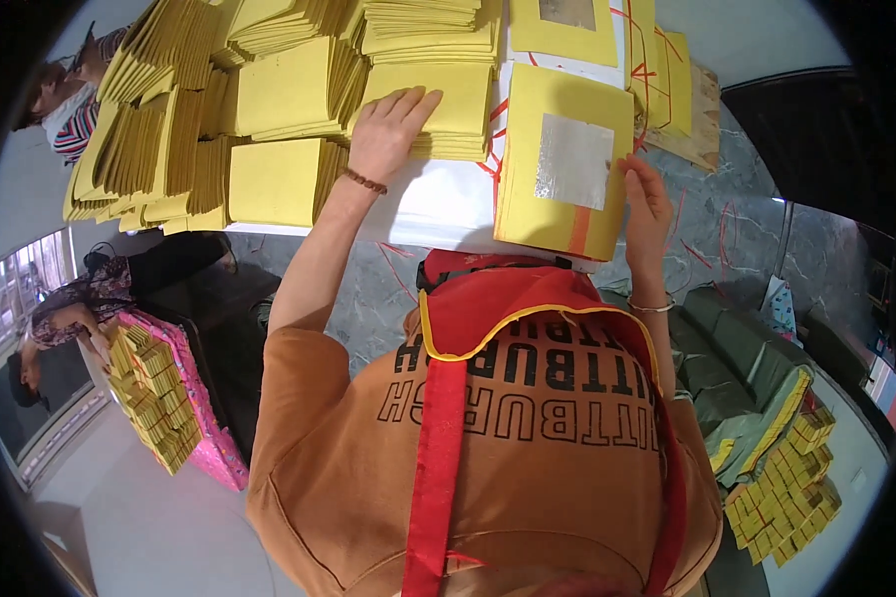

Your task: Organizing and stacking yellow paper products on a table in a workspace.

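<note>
My left hand (390, 129) lies flat, fingers stretched, on a pile of folded yellow paper (438, 85) at the table's near side. A brown beaded bracelet circles that wrist. To its right rests a thick stack of yellow sheets (524, 149), with a silver foil square (574, 159) and an orange-red stripe on top. My right hand (647, 204) is beside this stack's right edge, its fingertips touching the edge and its fingers extended, not wrapped round it. Red string (498, 114) shows between the two piles.
More folded yellow piles (279, 95) cover the table's left part. Tied yellow bundles (672, 85) are at the far right. Red string pieces (697, 254) lie on the grey floor. Two other people are at the left, one by a pink-covered table (204, 408). A green sofa (727, 348) stands right.
</note>
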A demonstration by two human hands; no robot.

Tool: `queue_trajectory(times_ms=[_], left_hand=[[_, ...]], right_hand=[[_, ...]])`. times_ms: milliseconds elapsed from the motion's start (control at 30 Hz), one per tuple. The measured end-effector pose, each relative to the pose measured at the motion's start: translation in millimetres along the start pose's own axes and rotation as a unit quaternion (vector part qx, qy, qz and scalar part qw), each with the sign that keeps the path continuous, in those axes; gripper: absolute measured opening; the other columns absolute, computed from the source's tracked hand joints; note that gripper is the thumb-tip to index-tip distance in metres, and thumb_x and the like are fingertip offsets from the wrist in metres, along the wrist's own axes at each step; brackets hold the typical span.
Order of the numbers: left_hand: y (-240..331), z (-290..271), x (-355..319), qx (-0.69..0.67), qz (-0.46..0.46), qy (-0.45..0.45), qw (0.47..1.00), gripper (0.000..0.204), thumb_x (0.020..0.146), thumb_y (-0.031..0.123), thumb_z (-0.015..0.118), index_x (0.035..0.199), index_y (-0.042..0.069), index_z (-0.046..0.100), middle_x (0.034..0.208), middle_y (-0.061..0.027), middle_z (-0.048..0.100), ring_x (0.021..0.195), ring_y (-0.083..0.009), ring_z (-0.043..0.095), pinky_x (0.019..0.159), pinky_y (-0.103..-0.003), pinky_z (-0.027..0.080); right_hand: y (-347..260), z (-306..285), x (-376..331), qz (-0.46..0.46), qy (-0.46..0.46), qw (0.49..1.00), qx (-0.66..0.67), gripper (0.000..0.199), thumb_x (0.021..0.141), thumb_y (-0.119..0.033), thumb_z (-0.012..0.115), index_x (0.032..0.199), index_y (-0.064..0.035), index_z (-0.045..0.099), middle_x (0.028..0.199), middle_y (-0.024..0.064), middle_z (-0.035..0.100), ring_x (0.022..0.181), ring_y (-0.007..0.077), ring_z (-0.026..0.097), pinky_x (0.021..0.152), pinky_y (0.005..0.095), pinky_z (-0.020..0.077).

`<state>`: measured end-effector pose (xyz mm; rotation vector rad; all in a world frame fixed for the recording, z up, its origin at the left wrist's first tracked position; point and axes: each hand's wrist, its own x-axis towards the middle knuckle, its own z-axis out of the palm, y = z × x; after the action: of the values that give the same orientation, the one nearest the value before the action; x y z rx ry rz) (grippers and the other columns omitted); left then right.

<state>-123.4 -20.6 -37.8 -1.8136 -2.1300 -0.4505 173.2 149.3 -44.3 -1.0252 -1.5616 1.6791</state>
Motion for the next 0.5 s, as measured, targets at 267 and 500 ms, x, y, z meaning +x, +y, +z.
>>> queue_trajectory(times_ms=[267, 500], left_hand=[[-3, 10, -4, 0.067, 0.019, -0.048, 0.996, 0.048, 0.078, 0.009, 0.052, 0.124, 0.020, 0.052, 0.117, -0.0048, 0.058, 0.105, -0.0214, 0.056, 0.082, -0.038, 0.043], [-3, 12, -9, 0.035, -0.012, -0.118, 0.992, 0.057, 0.078, 0.007, 0.051, 0.133, 0.021, 0.044, 0.126, -0.0105, 0.052, 0.114, -0.0258, 0.050, 0.092, -0.041, 0.040]], right_hand=[[4, -1, -4, 0.000, -0.006, 1.000, -0.006, 0.024, 0.094, -0.012, 0.051, 0.113, -0.0006, 0.057, 0.107, 0.0055, 0.061, 0.100, 0.0111, 0.055, 0.088, 0.0239, 0.0416], [5, 6, 1, -0.001, 0.030, 0.998, -0.049, 0.020, 0.091, -0.011, 0.054, 0.106, 0.0013, 0.060, 0.102, 0.0050, 0.063, 0.095, 0.0126, 0.057, 0.083, 0.0256, 0.0447]])
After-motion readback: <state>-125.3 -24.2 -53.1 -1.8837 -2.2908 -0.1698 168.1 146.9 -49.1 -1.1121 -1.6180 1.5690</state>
